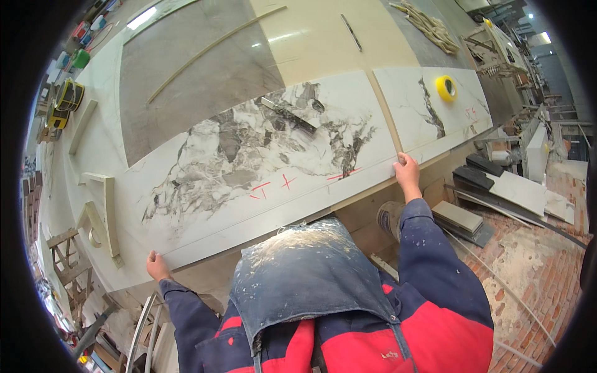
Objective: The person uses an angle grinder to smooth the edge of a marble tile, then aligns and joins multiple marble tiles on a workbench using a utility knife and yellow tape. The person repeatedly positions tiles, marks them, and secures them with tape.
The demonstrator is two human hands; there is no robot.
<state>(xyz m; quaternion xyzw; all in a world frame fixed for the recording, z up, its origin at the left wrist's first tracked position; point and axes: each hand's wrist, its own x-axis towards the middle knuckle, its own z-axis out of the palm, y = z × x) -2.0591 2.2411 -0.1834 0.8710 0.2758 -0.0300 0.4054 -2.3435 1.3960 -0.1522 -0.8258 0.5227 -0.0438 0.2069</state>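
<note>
A long marble-patterned slab (348,130), white with grey and dark veins and several red marks, lies across the worktable. Along its front edge runs a narrow white strip (273,217), with a fine line between strip and slab. My left hand (158,266) is closed on the strip's left end. At the other end, my right hand (407,171) pinches the strip's right corner, beside the gap to a smaller slab. A dark, narrow tool (289,116) with a light tip, its kind unclear, lies on the slab between my hands.
The smaller white slab (460,124) carries a yellow tape roll (446,89). A wooden strip (214,55), thin dark bar (351,33) and rope-like bundle (429,28) lie farther back. Angled pieces (106,214) stand at left. Stone offcuts (516,193) are stacked at right above a brick floor (547,298).
</note>
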